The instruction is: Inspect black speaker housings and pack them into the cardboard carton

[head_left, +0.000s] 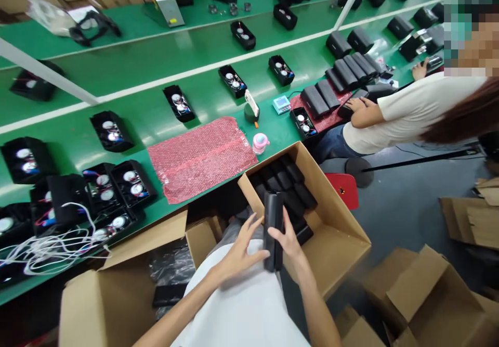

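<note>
Left hand (245,244): fingers loosely spread, thumb tip against the black casing (270,209)'s left side.
Right hand (287,234): wrapped around the casing's right side, thumb across its top.
Black casing: held lengthwise, before the white shirt (241,300).
Carton (345,251): beside the casing toward 2 o'clock, black pieces (281,174) inside.
Red bubble wrap (202,157): between 10 and 11 o'clock, on the green surface (144,105).
Pink cup (259,143): near 12 o'clock.

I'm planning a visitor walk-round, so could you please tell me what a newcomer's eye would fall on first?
Probably the red bubble-wrap sheet, vivid on the green bench. Near the lower middle, the right hand grips a long black casing by an open cardboard box, with the left hand alongside. White cables lie tangled at the lower left.
</note>
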The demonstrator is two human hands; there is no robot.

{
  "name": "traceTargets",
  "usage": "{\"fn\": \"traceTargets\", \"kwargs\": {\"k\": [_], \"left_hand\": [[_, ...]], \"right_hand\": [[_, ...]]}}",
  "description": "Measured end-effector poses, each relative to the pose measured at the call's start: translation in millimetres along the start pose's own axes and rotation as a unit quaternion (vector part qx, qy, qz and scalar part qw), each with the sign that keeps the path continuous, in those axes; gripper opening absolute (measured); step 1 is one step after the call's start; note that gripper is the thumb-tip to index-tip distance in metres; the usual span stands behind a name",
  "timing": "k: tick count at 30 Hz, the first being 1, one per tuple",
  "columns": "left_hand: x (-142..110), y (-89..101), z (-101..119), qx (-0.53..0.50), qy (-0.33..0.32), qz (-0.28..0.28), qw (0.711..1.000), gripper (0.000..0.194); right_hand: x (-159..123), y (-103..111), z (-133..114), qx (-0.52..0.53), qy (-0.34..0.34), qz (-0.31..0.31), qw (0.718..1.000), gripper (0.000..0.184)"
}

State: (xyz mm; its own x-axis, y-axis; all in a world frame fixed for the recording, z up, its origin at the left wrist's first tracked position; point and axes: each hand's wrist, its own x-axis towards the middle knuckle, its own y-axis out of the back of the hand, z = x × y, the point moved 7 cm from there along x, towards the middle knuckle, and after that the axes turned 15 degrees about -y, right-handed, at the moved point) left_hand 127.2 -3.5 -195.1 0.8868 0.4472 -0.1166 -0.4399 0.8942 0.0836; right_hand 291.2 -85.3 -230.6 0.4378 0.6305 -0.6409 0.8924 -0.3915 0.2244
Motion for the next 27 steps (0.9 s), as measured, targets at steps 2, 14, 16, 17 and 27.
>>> {"fn": "traceTargets", "kwargs": {"k": [2,14,16,17,27], "left_hand": [[5.8,-3.8,-19.1,0.047,0.021,0.031,0.998,0.07],[-85.5,-23.1,-177.1,0.046,0.307,0.166,0.936,0.054],[-103.7,-35.7,-199.6,0.037,0.355,0.183,0.916,0.059],[-110.3,-42.7,-208.1,0.031,0.375,0.188,0.907,0.062],[-107.1,-88.8,-235.9,-0.06,0.451,0.192,0.869,0.073]], "right_hand": [[40.2,44.7,51.5,-0.059,-0.066,0.082,0.993,0.112],[281.2,185.1,260.1,-0.457,-0.135,0.173,0.862,0.095],[303.0,178.6,282.0,-0.482,-0.119,0.164,0.853,0.094],[310.7,175.1,291.1,-0.49,-0.113,0.158,0.85,0.095],[319.3,137.6,328.5,-0.408,-0.091,0.081,0.905,0.095]]}}
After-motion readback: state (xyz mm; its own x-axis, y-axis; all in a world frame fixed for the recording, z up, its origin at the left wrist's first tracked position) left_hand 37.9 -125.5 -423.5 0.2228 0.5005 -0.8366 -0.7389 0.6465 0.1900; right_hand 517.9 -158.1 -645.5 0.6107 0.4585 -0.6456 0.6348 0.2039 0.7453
